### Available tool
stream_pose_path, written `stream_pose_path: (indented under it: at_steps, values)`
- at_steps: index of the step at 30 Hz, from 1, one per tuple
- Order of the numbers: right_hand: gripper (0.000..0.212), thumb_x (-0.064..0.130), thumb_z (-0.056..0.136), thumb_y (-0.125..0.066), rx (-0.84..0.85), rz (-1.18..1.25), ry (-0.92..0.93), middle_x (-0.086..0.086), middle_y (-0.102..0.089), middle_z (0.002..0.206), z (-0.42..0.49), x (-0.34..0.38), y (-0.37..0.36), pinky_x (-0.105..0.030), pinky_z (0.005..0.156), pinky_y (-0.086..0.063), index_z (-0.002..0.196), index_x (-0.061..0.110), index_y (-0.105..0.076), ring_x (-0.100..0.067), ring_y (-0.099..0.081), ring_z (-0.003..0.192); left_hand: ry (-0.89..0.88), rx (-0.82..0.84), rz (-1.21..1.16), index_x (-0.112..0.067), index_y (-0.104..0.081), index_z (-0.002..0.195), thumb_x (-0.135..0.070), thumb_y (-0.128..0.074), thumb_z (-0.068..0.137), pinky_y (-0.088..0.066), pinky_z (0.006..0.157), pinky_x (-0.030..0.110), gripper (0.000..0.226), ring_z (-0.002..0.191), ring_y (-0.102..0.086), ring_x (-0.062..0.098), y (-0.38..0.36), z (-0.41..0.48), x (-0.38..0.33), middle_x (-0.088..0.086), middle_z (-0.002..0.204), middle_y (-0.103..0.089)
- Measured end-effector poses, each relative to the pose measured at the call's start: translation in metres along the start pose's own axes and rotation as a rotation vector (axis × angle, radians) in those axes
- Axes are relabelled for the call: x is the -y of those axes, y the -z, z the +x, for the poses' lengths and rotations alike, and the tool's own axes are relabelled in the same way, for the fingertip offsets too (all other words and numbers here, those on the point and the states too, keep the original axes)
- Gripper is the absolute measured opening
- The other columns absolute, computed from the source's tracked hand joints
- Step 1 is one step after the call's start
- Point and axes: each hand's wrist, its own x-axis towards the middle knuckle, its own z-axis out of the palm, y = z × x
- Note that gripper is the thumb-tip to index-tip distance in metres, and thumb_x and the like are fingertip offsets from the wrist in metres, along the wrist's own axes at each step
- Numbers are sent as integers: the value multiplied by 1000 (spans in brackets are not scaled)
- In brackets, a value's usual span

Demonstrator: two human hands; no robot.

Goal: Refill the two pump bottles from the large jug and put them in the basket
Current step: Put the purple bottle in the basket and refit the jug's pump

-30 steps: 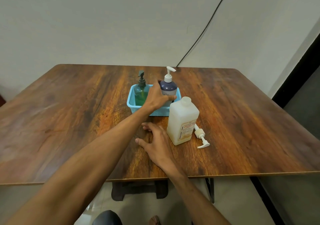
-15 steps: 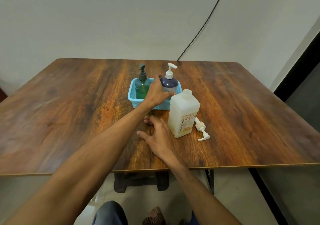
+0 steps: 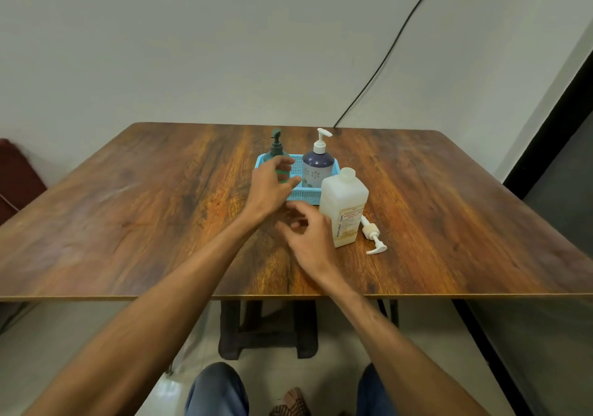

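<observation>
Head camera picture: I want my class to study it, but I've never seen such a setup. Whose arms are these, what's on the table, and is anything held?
No machine here: a person wears a camera on the head, so you look down along their bare arms. On the wooden table stands a blue basket holding a green pump bottle and a dark blue pump bottle. Before it stands a white jug, a loose white pump lying beside it. The left hand hovers at the basket, the right hand over the table near the jug; both look open, holding nothing.
</observation>
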Motion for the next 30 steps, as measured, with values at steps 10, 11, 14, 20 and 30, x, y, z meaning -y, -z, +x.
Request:
stream_pose_path:
  at_steps: [10, 11, 14, 20, 30]
  values:
    - [11, 18, 87, -79, -100, 48, 72, 2, -74, 92, 74, 87, 98, -19, 71, -56, 96, 13, -74, -10, -70, 85, 11, -125, -30, -10, -71, 116, -18, -72, 92, -58, 76, 25, 25, 99, -68, 17, 47, 8, -17, 5, 114, -73]
    - [12, 18, 87, -79, -97, 50, 27, 0, -74, 93, 85, 86, 105, -22, 71, -57, 96, 13, -74, -12, -70, 87, 21, -126, -24, -9, -71, 116, -18, -72, 92, -56, 76, 22, 25, 97, -68, 16, 49, 13, -15, 6, 114, -73]
    - [12, 16, 87, -79, -85, -7, -88, -5, -73, 95, 113, 70, 120, -24, 69, -57, 96, 10, -73, -16, -69, 89, 55, -152, 13, -7, -70, 117, -17, -72, 93, -57, 80, 25, 26, 95, -66, 15, 50, 27, -3, 9, 113, -71]
    - [21, 8, 92, -72, 22, -164, -317, -19, -68, 105, 151, 6, 127, -20, 59, -54, 108, -3, -64, -23, -63, 84, 216, -107, 100, -4, -57, 131, -15, -72, 92, -57, 90, 34, 43, 106, -63, 21, 43, 53, 28, 15, 125, -64]
    - [28, 26, 88, -78, 283, -484, -581, -8, -68, 100, 172, -62, 106, -33, 69, -59, 107, 11, -64, -21, -67, 88, 439, 195, 242, -1, -66, 114, -10, -69, 92, -62, 83, 45, 24, 97, -69, 28, 30, 83, 66, 15, 114, -67]
